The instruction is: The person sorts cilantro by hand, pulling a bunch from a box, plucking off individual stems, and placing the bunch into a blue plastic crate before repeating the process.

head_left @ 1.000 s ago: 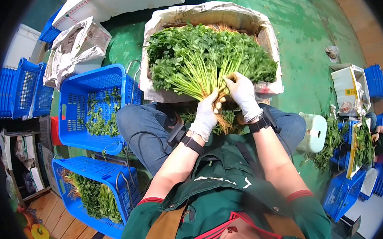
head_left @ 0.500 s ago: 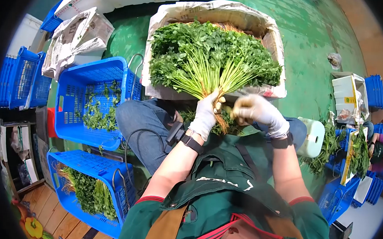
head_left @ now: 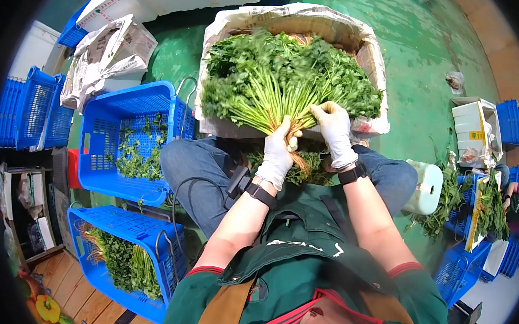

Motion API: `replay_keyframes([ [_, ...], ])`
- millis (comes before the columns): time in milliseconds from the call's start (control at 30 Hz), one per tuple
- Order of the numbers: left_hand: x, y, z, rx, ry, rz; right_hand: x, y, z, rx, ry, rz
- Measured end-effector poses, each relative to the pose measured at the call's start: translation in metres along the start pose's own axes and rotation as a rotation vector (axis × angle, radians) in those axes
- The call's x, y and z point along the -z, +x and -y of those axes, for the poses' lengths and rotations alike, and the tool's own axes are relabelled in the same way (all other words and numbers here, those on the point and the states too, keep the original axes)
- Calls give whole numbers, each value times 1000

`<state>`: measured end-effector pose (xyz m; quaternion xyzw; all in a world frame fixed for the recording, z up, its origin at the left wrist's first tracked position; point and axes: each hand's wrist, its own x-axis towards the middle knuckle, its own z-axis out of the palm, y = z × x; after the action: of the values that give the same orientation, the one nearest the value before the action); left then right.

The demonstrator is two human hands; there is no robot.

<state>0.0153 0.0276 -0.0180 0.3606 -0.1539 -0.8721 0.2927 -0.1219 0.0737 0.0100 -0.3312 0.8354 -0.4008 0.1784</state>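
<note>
My gloved left hand (head_left: 278,154) is wrapped round the root end of a bunch of leafy green stalks (head_left: 275,100) that looks like celery or coriander; brown roots poke out below the fist. The stalks fan forward over a newspaper-lined box (head_left: 372,65) heaped with more of the same greens. My gloved right hand (head_left: 334,124) is at the right side of the bunch, thumb and fingers pinched at the lower stalks. Exactly what those fingers grip is too small to make out. Loose greens (head_left: 306,168) lie between my legs, beneath the hands.
To my left stand a blue crate (head_left: 130,97) with scattered leaves and a tilted blue crate (head_left: 119,213) holding bundled greens. A pale green plastic stool or container (head_left: 425,189) is by my right knee. Further right, another person (head_left: 518,201) is beside more greens and crates.
My right hand has moved up and forward from beside the roots to the stalks. The left hand keeps its hold, and the leaves have shifted slightly.
</note>
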Motion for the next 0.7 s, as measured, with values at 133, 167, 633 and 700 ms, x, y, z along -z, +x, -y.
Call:
replay_keyframes([
  [133,3,2,6,75,-5,-48,16,-10,17,-47,-25,-12],
  [167,5,1,7,74,-7,-52,20,-11,27,-46,-116,-48],
  [633,1,-5,15,-34,75,48,-14,15,42,186,-229,-43],
  [700,0,-8,16,-29,117,44,-31,27,25,250,-228,-55],
])
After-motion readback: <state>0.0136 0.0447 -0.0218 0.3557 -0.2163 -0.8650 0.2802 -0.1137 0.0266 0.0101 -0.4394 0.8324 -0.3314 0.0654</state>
